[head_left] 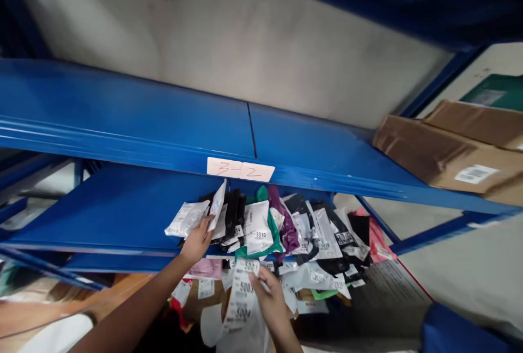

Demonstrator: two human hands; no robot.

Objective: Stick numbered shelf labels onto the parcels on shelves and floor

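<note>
Fingers of my left hand (199, 239) are closed on the edge of a thin white packet (218, 206), which stands tilted among the parcels on the middle shelf. Just left of it lies another white plastic mailer (187, 219). Lower down, my right hand (270, 297) pinches a long strip of printed labels (244, 290); the numbers 5003 and 5004 can be read on it. Beyond this hand, a white mailer (258, 227) marked 3010 rests against a green bag (277, 227) and a purple bag (288, 225).
Blue metal shelving (122, 119) spans the view, with a card (240, 169) reading 3-2 on its edge. Black, grey and pink parcels (378, 238) crowd the right. More mailers (316, 277) lie below. Cardboard boxes (441, 151) sit on the upper shelf.
</note>
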